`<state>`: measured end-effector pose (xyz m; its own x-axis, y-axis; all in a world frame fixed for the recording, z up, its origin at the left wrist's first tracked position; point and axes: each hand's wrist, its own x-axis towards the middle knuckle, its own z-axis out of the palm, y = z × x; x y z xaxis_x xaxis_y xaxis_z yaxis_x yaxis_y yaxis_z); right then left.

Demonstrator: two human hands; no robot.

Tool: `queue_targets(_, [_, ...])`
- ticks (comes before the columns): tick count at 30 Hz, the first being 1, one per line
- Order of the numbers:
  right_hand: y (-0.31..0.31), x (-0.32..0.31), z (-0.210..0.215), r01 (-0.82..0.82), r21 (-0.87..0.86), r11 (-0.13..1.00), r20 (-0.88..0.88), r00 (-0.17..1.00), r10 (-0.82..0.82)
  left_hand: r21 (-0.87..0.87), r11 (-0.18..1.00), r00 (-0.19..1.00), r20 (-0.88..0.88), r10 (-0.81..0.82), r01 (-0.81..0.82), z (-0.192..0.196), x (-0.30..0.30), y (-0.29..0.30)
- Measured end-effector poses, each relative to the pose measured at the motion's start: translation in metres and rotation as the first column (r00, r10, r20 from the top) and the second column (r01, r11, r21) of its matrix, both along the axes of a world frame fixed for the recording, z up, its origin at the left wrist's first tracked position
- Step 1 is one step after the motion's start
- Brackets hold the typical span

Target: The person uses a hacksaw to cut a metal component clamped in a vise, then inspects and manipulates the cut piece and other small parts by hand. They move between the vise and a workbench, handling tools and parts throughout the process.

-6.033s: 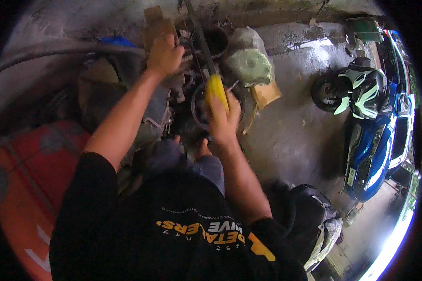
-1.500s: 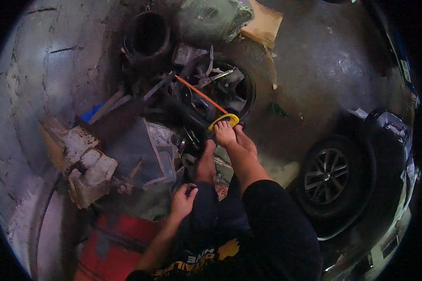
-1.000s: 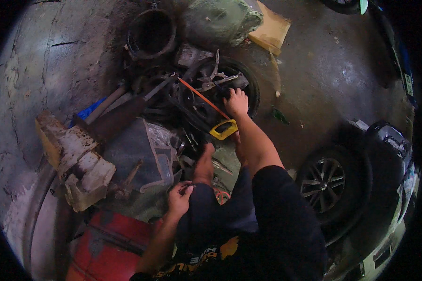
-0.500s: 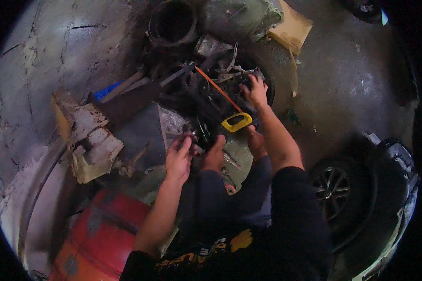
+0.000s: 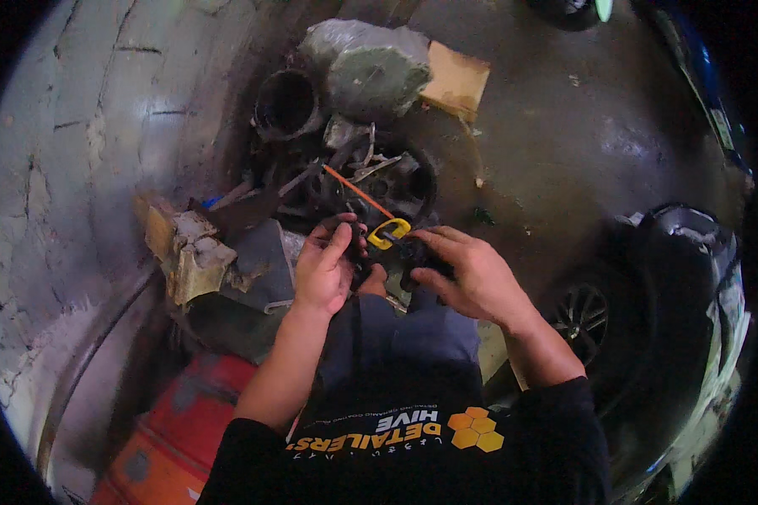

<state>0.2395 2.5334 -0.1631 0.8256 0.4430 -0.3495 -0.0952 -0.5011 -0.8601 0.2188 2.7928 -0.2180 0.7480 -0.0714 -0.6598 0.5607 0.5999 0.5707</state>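
Both hands are raised in front of my lap, facing each other. My left hand [image 5: 324, 265] is closed, fingertips and thumb around a small dark piece [image 5: 361, 244] whose kind I cannot make out. My right hand [image 5: 473, 271] is closed on a black object [image 5: 408, 252], mostly hidden by the fingers and too dark to name. Beyond them a hacksaw with a yellow handle [image 5: 389, 234] and a thin orange bar lies across a dark wheel [image 5: 404, 185]. Metal pliers [image 5: 374, 168] rest on the wheel.
Behind the wheel stand a round dark pipe-like container [image 5: 286, 103], a wrapped grey-green bundle [image 5: 370, 71] and cardboard [image 5: 456, 80]. A rusty metal block [image 5: 198, 252] sits at left, a red drum [image 5: 181, 421] nearer. A car wheel [image 5: 581, 320] is at right.
My right hand has come back from the wheel toward my left hand, now with a black object in it. My left hand has risen slightly. The view has shifted.
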Motion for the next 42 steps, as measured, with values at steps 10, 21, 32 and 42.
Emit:
queue_targets(10, [-0.046,-0.05,0.092,0.077,-0.055,0.996,0.191,0.98,-0.065,0.379,0.918,0.863,0.42,-0.281,0.115,0.099,0.002,-0.059])
queue_targets(21, [-0.072,-0.1,0.125,0.173,-0.045,0.984,0.289,0.945,-0.153,0.376,0.91,0.793,0.495,-0.354,0.172,0.132,-0.017,-0.088])
queue_targets(32, [-0.074,-0.148,0.156,0.206,-0.238,0.949,0.336,0.934,-0.119,0.749,0.659,0.595,0.497,-0.632,0.074,0.162,-0.045,-0.087])
queue_targets(42, [-0.041,-0.191,0.149,0.253,-0.21,0.945,0.464,0.876,-0.131,0.776,0.625,0.489,0.513,-0.705,0.086,0.178,-0.092,-0.055])
